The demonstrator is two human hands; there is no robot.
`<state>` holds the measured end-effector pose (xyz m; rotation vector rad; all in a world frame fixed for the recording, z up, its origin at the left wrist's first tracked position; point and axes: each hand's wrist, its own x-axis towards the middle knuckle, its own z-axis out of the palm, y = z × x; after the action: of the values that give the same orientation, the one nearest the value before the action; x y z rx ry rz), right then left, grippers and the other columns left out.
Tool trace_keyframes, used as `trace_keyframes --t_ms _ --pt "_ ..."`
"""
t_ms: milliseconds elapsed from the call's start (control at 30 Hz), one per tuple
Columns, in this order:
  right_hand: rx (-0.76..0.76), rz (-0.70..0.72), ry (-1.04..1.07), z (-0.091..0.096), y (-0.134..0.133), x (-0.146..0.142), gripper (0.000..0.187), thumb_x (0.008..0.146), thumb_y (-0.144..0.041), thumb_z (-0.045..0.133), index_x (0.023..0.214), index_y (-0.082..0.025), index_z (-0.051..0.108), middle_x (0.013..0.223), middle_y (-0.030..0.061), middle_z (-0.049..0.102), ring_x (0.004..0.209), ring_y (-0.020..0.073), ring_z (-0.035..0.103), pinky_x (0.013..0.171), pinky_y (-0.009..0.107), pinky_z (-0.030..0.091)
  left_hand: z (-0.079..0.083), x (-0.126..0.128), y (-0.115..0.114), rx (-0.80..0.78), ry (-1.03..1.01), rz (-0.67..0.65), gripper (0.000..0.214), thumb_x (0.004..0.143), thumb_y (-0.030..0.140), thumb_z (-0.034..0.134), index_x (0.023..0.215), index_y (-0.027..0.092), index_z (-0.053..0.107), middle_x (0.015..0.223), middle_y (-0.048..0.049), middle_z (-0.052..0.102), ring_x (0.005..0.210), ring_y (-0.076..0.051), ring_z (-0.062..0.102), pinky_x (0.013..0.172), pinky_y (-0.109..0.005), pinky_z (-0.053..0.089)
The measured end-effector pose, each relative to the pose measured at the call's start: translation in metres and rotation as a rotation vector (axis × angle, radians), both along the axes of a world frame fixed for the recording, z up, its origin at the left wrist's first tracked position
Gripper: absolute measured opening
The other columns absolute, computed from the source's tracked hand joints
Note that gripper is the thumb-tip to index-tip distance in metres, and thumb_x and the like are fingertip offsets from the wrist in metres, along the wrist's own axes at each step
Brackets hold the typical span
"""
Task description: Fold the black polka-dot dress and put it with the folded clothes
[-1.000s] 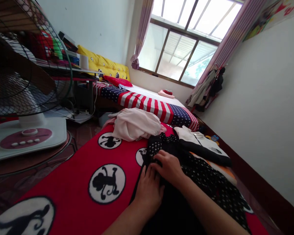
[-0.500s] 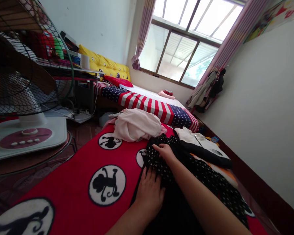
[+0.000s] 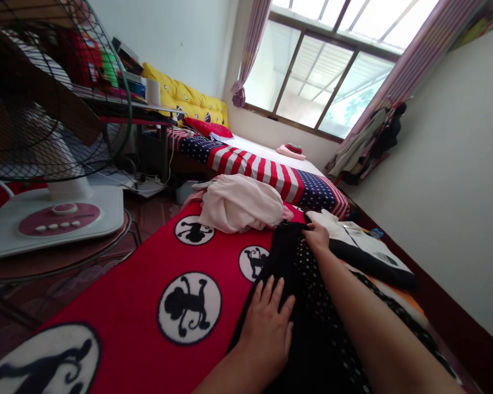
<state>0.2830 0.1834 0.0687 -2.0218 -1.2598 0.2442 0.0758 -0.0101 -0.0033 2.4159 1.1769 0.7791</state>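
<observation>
A black garment with a small white dot print (image 3: 308,268) lies spread over the red blanket (image 3: 135,298), which has monkey prints in white circles. My left hand (image 3: 267,323) rests flat on the plain black part, fingers spread. Farther up, my right hand (image 3: 317,236) pinches the dotted fabric near its top edge. The dotted part runs beneath my right forearm, which hides some of it. A bundled pale pink cloth (image 3: 242,202) sits just beyond the garment. To the right of my right hand is a folded white and black jacket (image 3: 370,249).
An electric fan (image 3: 53,219) stands on a round stool at the left. Behind are a cluttered desk (image 3: 168,112) and a bed with a stars-and-stripes cover (image 3: 250,167). Clothes (image 3: 370,137) hang by the window, and a wall runs along the right.
My right hand has drawn the dotted fabric to the right, exposing more plain black cloth beside it. My left hand still lies flat, its fingers now on that plain part. The view has shifted slightly.
</observation>
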Motion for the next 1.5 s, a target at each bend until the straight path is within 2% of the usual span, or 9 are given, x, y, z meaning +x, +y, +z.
trace_keyframes --t_ms 133,333,533,667,1000,1100,1233,1367,1500 --pt "-0.086 0.014 -0.101 -0.015 -0.003 -0.005 0.015 0.059 -0.019 0.063 0.073 -0.019 0.069 0.075 0.0071 0.07 0.083 0.0267 0.067 0.077 0.033 0.047 0.001 -0.003 0.001 0.016 0.011 -0.058 0.044 0.094 0.04 0.039 0.136 0.03 0.048 0.153 -0.004 0.032 0.143 -0.03 0.02 0.115 -0.056 0.018" --pt "-0.025 0.0 -0.198 0.016 0.004 -0.023 0.028 0.071 -0.028 0.056 0.096 -0.021 0.066 0.101 0.0081 0.07 0.097 0.0251 0.063 0.083 0.033 0.045 0.007 -0.004 -0.001 0.001 -0.002 -0.073 0.042 0.094 0.041 0.04 0.134 0.03 0.05 0.152 -0.0056 0.034 0.142 -0.032 0.02 0.115 -0.058 0.017" --pt "-0.169 0.27 -0.466 0.024 0.007 -0.056 0.031 0.062 -0.029 0.074 0.091 -0.022 0.067 0.097 0.008 0.07 0.1 0.0288 0.062 0.084 0.037 0.045 0.007 -0.004 -0.002 -0.002 0.002 -0.078 0.042 0.094 0.04 0.041 0.134 0.029 0.05 0.151 -0.0075 0.035 0.142 -0.033 0.021 0.114 -0.059 0.017" --pt "-0.176 0.225 -0.404 0.014 0.01 -0.059 0.017 0.067 -0.023 0.067 0.083 -0.019 0.068 0.094 0.0116 0.07 0.1 0.0307 0.063 0.084 0.038 0.045 0.005 -0.003 -0.002 0.017 0.007 -0.091 0.042 0.094 0.039 0.04 0.133 0.028 0.051 0.151 -0.0089 0.035 0.142 -0.034 0.021 0.114 -0.059 0.018" --pt "-0.13 0.355 0.017 -0.012 0.006 -0.063 0.06 0.068 -0.016 0.066 0.126 -0.01 0.049 0.081 0.0066 0.072 0.074 0.0214 0.068 0.065 0.031 0.054 0.004 -0.002 0.001 0.072 0.034 -0.089 0.042 0.095 0.039 0.04 0.133 0.026 0.051 0.151 -0.0094 0.036 0.141 -0.031 0.025 0.113 -0.056 0.022" --pt "-0.085 0.416 0.075 0.002 -0.027 -0.063 0.053 0.07 -0.019 0.067 0.121 -0.014 0.052 0.097 0.0089 0.07 0.087 0.0195 0.068 0.074 0.031 0.054 0.006 -0.002 0.002 0.086 0.047 -0.066 0.041 0.094 0.038 0.043 0.132 0.029 0.052 0.15 -0.0076 0.037 0.14 -0.03 0.027 0.113 -0.055 0.022" --pt "0.099 0.578 0.095 0.01 -0.119 -0.062 0.033 0.077 -0.023 0.062 0.109 -0.019 0.059 0.106 0.0088 0.067 0.096 0.0195 0.065 0.082 0.033 0.052 0.008 -0.002 0.002 0.105 0.082 -0.056 0.04 0.093 0.038 0.044 0.131 0.029 0.053 0.15 -0.0063 0.038 0.14 -0.03 0.028 0.113 -0.054 0.022" --pt "0.064 0.573 0.061 -0.002 -0.225 -0.063 0.023 0.081 -0.027 0.059 0.102 -0.021 0.063 0.1 0.0063 0.067 0.09 0.0188 0.064 0.074 0.031 0.052 0.009 -0.003 0.002 0.12 0.121 -0.054 0.041 0.094 0.037 0.042 0.133 0.028 0.052 0.15 -0.0059 0.038 0.139 -0.028 0.029 0.113 -0.053 0.021" --pt "-0.069 0.466 0.297 -0.024 -0.292 -0.066 0.025 0.081 -0.034 0.059 0.101 -0.019 0.061 0.086 0.0038 0.067 0.069 0.0154 0.063 0.059 0.027 0.049 0.011 -0.005 0.003 0.116 0.158 -0.065 0.041 0.094 0.036 0.041 0.132 0.027 0.053 0.15 -0.0052 0.038 0.139 -0.027 0.028 0.113 -0.051 0.02"
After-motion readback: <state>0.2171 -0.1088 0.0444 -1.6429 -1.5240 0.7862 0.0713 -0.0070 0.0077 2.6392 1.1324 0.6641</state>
